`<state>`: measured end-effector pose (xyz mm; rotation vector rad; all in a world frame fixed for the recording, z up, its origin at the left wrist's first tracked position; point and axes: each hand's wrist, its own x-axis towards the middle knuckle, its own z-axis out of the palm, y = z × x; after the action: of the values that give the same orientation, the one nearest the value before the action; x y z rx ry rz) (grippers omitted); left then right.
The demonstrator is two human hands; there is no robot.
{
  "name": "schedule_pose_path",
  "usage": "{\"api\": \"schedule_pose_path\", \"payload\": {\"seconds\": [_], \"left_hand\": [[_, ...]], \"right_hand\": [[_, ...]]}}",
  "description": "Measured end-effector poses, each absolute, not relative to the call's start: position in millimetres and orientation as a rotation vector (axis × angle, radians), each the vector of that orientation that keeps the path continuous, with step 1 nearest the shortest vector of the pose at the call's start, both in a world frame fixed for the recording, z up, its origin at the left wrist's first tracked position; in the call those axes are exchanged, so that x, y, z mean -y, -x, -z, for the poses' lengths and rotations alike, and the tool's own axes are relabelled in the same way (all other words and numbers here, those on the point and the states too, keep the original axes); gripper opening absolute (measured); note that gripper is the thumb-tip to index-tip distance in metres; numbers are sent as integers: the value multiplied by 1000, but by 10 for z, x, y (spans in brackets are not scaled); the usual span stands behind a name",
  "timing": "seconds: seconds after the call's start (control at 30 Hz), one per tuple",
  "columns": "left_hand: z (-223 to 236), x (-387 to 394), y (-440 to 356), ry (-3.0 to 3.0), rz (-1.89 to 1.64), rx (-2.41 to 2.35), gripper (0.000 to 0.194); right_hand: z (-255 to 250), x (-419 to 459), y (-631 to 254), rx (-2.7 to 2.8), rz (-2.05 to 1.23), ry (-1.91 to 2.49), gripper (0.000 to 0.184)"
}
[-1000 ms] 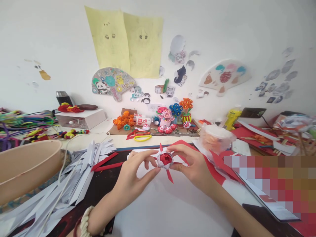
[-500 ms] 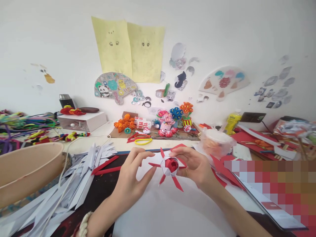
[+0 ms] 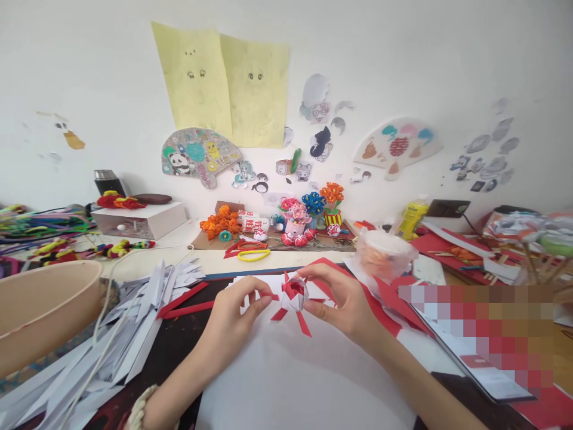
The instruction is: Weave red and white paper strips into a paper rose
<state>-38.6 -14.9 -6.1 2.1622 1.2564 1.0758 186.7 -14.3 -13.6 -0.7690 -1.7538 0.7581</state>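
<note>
A folded paper flower (image 3: 294, 292), white outside with a red centre and red strips sticking out around it, is held above a white sheet (image 3: 286, 376). My right hand (image 3: 342, 298) grips it from the right, thumb and fingers closed on its side. On its left, my left hand (image 3: 242, 304) pinches the end of one red strip (image 3: 269, 296) between thumb and finger. Two more red strips point down toward me, their ends free. The flower's far side is partly hidden by my right fingers.
White paper strips (image 3: 134, 322) are heaped on the left beside a beige basin (image 3: 45, 310). Folded red strips (image 3: 183, 301) lie near my left hand. Red paper (image 3: 398, 304) and a tablet-like device (image 3: 487, 370) are on the right. Craft flowers (image 3: 293, 218) stand at the back.
My left thumb and finger have closed on a red strip; before, they were apart beside it. The flower has tilted, and the whole view has shifted slightly.
</note>
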Motion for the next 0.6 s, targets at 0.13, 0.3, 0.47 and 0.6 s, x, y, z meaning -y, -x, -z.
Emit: {"api": "schedule_pose_path", "payload": {"seconds": [0.13,0.3,0.47,0.6], "left_hand": [[61,133,405,-2065,-1098,-1295,21],[65,131,408,-2030,-1105,-1416,24],[66,145,378,-2045,-1066,-1522,25],[118,162,335,-2137,-1026,-1587,23]], "right_hand": [[169,116,-1880,1719,-738,786,32],[183,65,-1891,1597,-553,878,18],[147,114,-1834,1712,-256,993,11],[196,141,-1793,1953,-76,943,12]]}}
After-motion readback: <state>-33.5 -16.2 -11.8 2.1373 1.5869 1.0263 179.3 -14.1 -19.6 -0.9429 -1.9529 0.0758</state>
